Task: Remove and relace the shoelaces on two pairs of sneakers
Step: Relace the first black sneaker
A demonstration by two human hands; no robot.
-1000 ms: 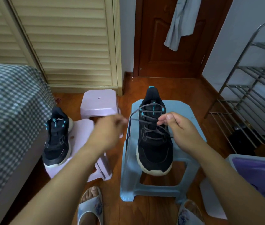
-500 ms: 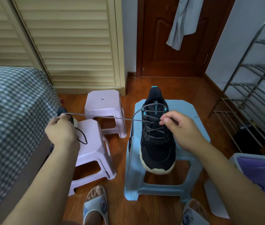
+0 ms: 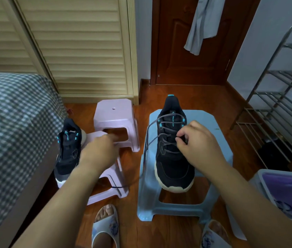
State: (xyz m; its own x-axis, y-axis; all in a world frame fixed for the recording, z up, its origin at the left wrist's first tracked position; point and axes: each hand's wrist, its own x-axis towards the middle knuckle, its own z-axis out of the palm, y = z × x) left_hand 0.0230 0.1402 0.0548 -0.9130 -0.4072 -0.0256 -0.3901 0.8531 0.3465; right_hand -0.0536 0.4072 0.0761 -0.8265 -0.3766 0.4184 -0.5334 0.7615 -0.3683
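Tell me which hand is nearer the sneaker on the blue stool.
Right. The right hand is on that sneaker, pinching its lace. The left hand is off to the side, over the pink stool.

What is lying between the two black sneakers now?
In the head view, between the sneaker on the blue stool and the other sneaker are the left hand, the near pink stool and the hanging grey shoelace.

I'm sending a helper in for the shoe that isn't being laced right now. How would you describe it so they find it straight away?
Start at the bed with the checked cover on the left. Beside it, a black sneaker rests on the nearer pink stool. Unlike the sneaker on the blue stool, no fingers touch it.
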